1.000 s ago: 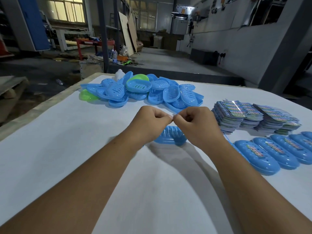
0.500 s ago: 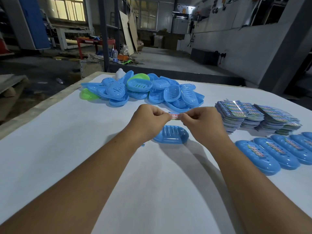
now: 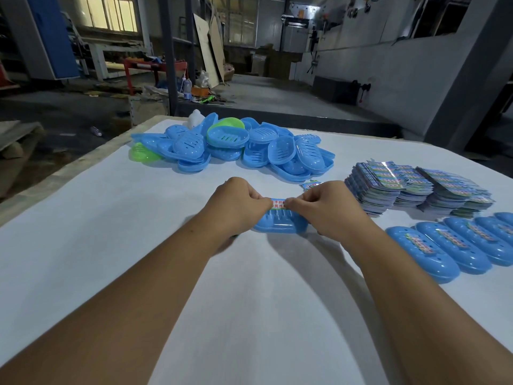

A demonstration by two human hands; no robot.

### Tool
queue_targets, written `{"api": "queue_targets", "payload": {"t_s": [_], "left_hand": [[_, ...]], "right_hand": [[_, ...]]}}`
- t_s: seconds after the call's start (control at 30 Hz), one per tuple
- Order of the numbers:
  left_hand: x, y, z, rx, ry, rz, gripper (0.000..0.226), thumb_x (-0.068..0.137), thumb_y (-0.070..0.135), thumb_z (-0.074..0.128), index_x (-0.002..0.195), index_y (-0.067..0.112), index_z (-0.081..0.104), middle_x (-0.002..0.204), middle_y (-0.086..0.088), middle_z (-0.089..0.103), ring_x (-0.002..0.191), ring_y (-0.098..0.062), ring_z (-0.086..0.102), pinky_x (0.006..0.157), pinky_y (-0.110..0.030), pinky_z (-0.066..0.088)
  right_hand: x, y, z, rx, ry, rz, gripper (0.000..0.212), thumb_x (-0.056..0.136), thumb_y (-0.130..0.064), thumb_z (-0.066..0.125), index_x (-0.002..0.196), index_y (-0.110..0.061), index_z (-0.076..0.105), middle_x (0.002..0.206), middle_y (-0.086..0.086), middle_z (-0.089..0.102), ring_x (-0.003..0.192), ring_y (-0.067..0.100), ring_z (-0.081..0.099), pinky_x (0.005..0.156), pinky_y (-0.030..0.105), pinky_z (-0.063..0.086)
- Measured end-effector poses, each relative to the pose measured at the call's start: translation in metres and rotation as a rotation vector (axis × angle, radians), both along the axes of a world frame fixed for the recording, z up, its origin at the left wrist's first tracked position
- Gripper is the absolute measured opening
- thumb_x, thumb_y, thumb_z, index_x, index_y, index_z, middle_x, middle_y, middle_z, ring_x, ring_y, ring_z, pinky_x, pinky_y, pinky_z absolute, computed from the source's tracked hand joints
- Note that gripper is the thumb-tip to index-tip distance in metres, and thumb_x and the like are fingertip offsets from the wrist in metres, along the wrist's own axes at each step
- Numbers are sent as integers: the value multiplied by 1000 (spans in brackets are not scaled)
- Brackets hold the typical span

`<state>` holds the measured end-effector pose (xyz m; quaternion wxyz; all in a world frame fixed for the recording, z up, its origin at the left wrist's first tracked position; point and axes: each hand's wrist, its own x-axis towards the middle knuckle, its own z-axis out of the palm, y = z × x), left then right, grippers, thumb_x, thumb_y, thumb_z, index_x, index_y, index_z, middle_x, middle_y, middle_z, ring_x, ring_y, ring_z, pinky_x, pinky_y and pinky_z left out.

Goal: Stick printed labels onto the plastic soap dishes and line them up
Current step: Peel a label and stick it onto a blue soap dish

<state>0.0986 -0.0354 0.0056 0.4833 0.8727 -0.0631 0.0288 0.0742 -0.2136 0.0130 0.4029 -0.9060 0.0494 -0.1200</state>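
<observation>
As I stretch it between both hands, label (image 3: 278, 204) pinched by my left hand (image 3: 236, 205) and right hand (image 3: 327, 208) fingers, long axis left-right, just above the blue soap dish (image 3: 280, 224) lying crosswise mid-counter (image 3: 111, 218), labelled dishes (image 3: 449, 245) lined right.

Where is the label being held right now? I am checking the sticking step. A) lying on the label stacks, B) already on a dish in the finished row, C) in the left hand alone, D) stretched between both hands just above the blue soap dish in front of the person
D: the left hand and right hand each pinch an end of the label over the blue soap dish.
</observation>
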Motion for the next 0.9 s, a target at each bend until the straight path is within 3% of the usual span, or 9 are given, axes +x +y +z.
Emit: {"api": "queue_targets", "payload": {"t_s": [0.07,0.2,0.33,0.5,0.73,0.9], "left_hand": [[1,0,-2,42,-11,6,21,77,27,69,63,12,73,64,-3,68,66,-25,60,66,-36,53],[1,-1,-4,144,-46,13,24,78,29,66,64,10,73,60,-4,66,60,-21,53,59,-29,45],[0,0,-2,186,-42,13,25,78,31,66,63,13,74,66,-7,71,62,-20,58,58,-28,44],[-2,0,2,256,-62,11,21,80,33,68,66,18,74,74,0,73,82,-18,67,67,-28,50],[-4,-7,1,484,-188,73,25,80,45,65,75,21,70,77,3,69,80,-23,64,65,-30,49],[-4,-17,-1,695,-323,157,31,89,51,54,84,21,63,71,3,50,72,-25,50,61,-30,36]], "right_hand": [[1,0,0,-45,21,-3,32,81,-40,78,62,-16,75,43,-5,53,35,7,38,49,27,38],[2,1,-2,-88,25,-13,30,81,-43,80,61,-20,73,45,-9,59,36,2,45,49,25,39],[2,1,-3,-139,12,-20,31,80,-44,80,60,-23,72,57,-6,68,41,1,49,47,23,38],[0,2,-3,-147,13,-18,29,79,-43,81,60,-22,73,59,-7,69,45,1,51,48,24,41],[0,7,-4,-215,19,-80,30,76,-44,78,60,-20,71,59,-5,68,63,13,63,60,32,51],[-1,20,-8,-385,-23,-179,39,80,-49,66,68,-11,70,67,6,69,70,27,65,60,34,52]]}}
